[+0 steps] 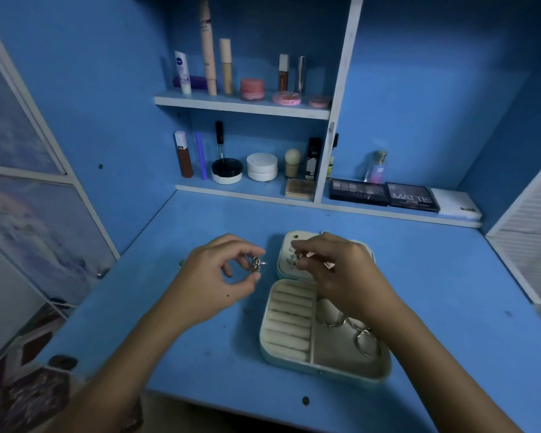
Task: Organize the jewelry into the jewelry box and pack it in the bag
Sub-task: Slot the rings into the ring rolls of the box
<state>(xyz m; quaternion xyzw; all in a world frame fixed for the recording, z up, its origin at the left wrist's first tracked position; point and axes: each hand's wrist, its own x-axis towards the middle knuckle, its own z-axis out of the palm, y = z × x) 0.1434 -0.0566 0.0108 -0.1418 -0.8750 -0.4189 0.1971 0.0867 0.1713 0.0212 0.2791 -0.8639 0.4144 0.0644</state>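
Your left hand [222, 276] sits just left of centre in the frame, above the blue desk [434, 292], with thumb and forefinger curled round to pinch a small silver earring [256, 264]. Your right hand [338, 270] is at centre, over the raised lid [286, 245] of the jewelry box [294, 339], its fingertips pinched on another small silver piece [295, 257] held right at the lid's inner face; whether that piece touches the lid you cannot tell. The box lies open on the desk in the lower centre of the frame, lid toward the back. Its left half holds a row of cream padded rolls [291, 320]; its right half is an open compartment with silver hoops [353, 329] lying in it, partly hidden under your right wrist. At the back of the desk, in the upper centre of the frame, two shelves carry cosmetics: tubes and pink jars [252, 88] above, a round white jar [262, 166] and bottles below. To the right of them lie two dark makeup palettes [384, 195] and a flat white box [456, 205].
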